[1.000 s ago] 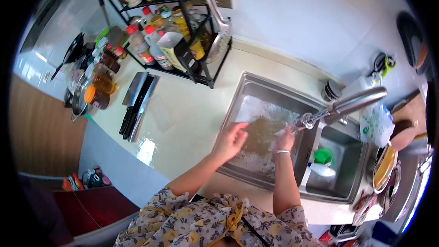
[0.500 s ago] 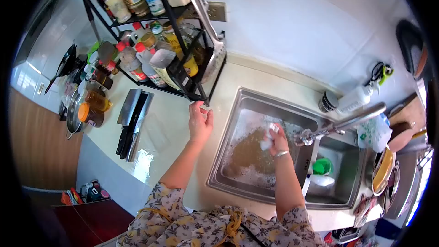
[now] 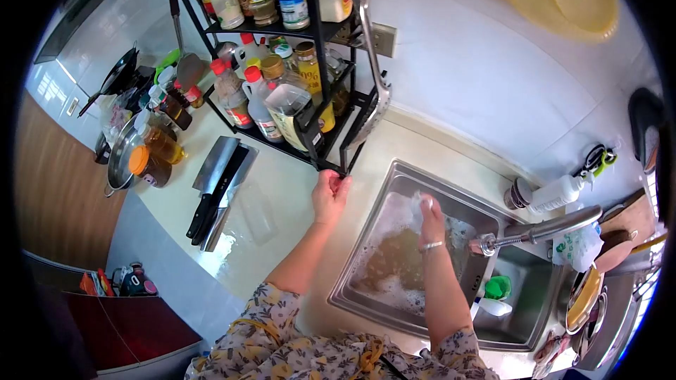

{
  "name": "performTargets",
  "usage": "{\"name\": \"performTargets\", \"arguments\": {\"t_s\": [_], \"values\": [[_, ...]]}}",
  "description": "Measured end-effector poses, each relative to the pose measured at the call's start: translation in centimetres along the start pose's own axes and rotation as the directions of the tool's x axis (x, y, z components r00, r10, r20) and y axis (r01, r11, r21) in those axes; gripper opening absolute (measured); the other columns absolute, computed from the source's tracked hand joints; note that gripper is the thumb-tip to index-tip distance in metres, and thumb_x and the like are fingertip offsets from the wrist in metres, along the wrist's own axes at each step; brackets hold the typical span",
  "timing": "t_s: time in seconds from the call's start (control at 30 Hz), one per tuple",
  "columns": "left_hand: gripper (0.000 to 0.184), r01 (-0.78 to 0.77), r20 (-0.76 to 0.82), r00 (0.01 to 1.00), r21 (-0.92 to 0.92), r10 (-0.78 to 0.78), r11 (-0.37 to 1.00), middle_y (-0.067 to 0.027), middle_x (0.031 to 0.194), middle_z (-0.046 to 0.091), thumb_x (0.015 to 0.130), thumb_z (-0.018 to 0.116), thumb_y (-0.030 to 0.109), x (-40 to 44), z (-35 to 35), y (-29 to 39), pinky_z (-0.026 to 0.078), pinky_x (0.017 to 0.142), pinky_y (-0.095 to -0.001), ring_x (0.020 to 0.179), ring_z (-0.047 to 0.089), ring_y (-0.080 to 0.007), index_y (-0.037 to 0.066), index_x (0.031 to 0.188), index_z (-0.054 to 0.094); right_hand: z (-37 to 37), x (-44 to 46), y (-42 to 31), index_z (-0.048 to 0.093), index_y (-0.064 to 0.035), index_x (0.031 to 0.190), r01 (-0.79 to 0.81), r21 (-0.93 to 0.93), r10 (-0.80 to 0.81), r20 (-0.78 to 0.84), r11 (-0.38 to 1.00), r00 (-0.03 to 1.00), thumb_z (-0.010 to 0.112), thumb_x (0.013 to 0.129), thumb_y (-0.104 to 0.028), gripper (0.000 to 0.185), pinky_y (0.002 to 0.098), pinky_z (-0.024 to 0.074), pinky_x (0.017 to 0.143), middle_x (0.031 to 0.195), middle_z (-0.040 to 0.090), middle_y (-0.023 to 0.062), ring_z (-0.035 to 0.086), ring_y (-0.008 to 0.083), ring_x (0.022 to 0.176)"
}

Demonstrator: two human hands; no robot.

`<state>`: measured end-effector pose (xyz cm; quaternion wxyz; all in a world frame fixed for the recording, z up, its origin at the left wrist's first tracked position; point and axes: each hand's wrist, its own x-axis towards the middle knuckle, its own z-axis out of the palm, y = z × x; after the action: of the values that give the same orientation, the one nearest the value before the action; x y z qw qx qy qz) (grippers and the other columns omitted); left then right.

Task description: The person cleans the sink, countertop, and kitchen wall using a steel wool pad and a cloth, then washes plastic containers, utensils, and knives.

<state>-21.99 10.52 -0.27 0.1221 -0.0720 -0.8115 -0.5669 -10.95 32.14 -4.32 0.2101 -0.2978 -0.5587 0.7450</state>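
Note:
My left hand (image 3: 329, 197) is at the bottom front corner of the black metal rack (image 3: 325, 164), its fingers closed around that corner. Over the large basin of the steel sink (image 3: 366, 243), my right hand (image 3: 432, 219) is closed on a wet white cloth-like wad (image 3: 417, 203). Most of the wad is hidden behind the fingers, so its exact kind is unclear. Cloudy brown, foamy water (image 3: 398, 257) lies below this hand. The rack carries jars and several bottles of seasoning.
Two cleavers (image 3: 224, 186) lie on the counter left of my left arm. An orange-lidded jar (image 3: 149, 166) stands farther left. The faucet (image 3: 542, 231) reaches across the sink divider. A green cup (image 3: 498, 287) sits in the small basin. A white spray bottle (image 3: 556, 195) stands behind.
My left hand has reached the rack's corner and closed on it. My right hand has turned and still holds the white wad. The camera view has shifted, moving the scene right and down.

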Motion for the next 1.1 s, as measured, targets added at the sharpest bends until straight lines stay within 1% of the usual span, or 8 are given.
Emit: {"name": "performTargets", "arguments": {"t_s": [0.33, 0.5, 0.67, 0.8, 0.87, 0.9, 0.93, 1.1], "values": [[0.030, 0.134, -0.014, 0.991, -0.003, -0.135, 0.991, -0.0096, 0.069, 0.062, 0.079, 0.070, 0.024, 0.1, 0.2, 0.4, 0.048, 0.057, -0.0331, 0.059, 0.061, -0.0226, 0.003, 0.090, 0.052, 18.3, 11.9, -5.0, 0.054, -0.0033, 0.097, 0.585, -0.556, -0.569, 0.228, 0.590, 0.790, 0.064, 0.074, -0.014, 0.027, 0.0376, 0.0429, 0.077, 0.092, 0.056, 0.0153, 0.053, 0.0319, 0.086], [0.029, 0.159, 0.019, 0.987, -0.035, -0.158, 0.987, -0.0113, 0.073, 0.063, 0.081, 0.068, 0.024, 0.1, 0.1, 1.1, 0.049, 0.060, -0.0331, 0.061, 0.062, -0.0238, 0.002, 0.093, 0.053, 20.3, 15.5, -2.4, 0.048, -0.0045, 0.121, 0.357, 0.124, -0.376, 0.389, 0.926, 0.841, 0.048, 0.089, -0.007, 0.032, 0.0283, 0.0450, 0.088, 0.109, 0.059, 0.0050, 0.056, 0.0151, 0.100], [0.030, 0.138, 0.033, 0.990, 0.053, -0.140, 0.989, -0.0112, 0.072, 0.062, 0.081, 0.067, 0.025, 0.1, -0.1, 1.2, 0.049, 0.059, -0.0337, 0.060, 0.061, -0.0244, 0.002, 0.092, 0.050, 20.3, 16.2, -3.4, 0.042, -0.0049, 0.131, 0.894, -0.294, -0.607, 0.658, 0.338, 0.446, 0.047, 0.093, -0.010, 0.039, 0.0237, 0.0382, 0.095, 0.130, 0.049, 0.0050, 0.047, 0.0145, 0.120], [0.032, 0.073, 0.022, 0.997, 0.077, -0.075, 0.994, -0.0105, 0.071, 0.061, 0.082, 0.067, 0.026, 0.1, 0.3, 0.2, 0.049, 0.057, -0.0352, 0.060, 0.061, -0.0252, 0.004, 0.092, 0.047, 23.8, 18.5, -2.0, 0.053, -0.0024, 0.118, 0.077, 0.287, -0.255, 0.658, 0.955, 0.708, 0.048, 0.093, -0.025, 0.034, 0.0316, 0.0412, 0.090, 0.108, 0.059, 0.0064, 0.055, 0.0221, 0.102], [0.032, 0.083, 0.019, 0.996, 0.081, -0.085, 0.993, -0.0105, 0.071, 0.061, 0.082, 0.066, 0.026, -0.1, 0.3, 0.1, 0.048, 0.056, -0.0357, 0.060, 0.061, -0.0259, 0.004, 0.093, 0.047, 23.6, 17.7, -3.7, 0.056, -0.0026, 0.109, 0.132, 0.185, -0.224, 0.687, 0.974, 0.691, 0.045, 0.096, -0.029, 0.031, 0.0303, 0.0433, 0.077, 0.094, 0.057, 0.0062, 0.054, 0.0205, 0.089], [0.031, 0.077, 0.031, 0.996, 0.112, -0.081, 0.991, -0.0106, 0.071, 0.061, 0.082, 0.066, 0.026, 0.0, 0.0, 0.6, 0.048, 0.056, -0.0362, 0.060, 0.061, -0.0266, 0.004, 0.093, 0.047, 23.3, 17.9, -4.1, 0.057, -0.0032, 0.105, 0.836, -0.088, -0.610, 0.644, 0.542, 0.463, 0.044, 0.097, -0.027, 0.028, 0.0305, 0.0422, 0.072, 0.092, 0.056, 0.0060, 0.054, 0.0205, 0.086], [0.030, 0.071, 0.045, 0.996, 0.143, -0.078, 0.987, -0.0108, 0.072, 0.061, 0.083, 0.065, 0.026, 0.1, -0.1, 0.8, 0.049, 0.056, -0.0366, 0.060, 0.061, -0.0274, 0.004, 0.093, 0.047, 23.0, 17.9, -4.3, 0.056, -0.0026, 0.110, 0.938, -0.221, -0.599, 0.724, 0.267, 0.341, 0.048, 0.088, -0.020, 0.030, 0.0314, 0.0433, 0.076, 0.101, 0.055, 0.0083, 0.053, 0.0219, 0.090], [0.031, 0.051, 0.038, 0.998, 0.130, -0.056, 0.990, -0.0109, 0.072, 0.061, 0.083, 0.064, 0.029, 0.1, -0.1, 0.6, 0.048, 0.057, -0.0376, 0.061, 0.061, -0.0281, 0.005, 0.093, 0.047, 21.7, 18.0, -5.9, 0.061, -0.0012, 0.108, 0.579, -0.279, -0.477, 0.851, -0.766, -0.220, 0.053, 0.078, -0.008, 0.032, 0.0335, 0.0458, 0.080, 0.116, 0.055, 0.0143, 0.052, 0.0239, 0.099]]}}
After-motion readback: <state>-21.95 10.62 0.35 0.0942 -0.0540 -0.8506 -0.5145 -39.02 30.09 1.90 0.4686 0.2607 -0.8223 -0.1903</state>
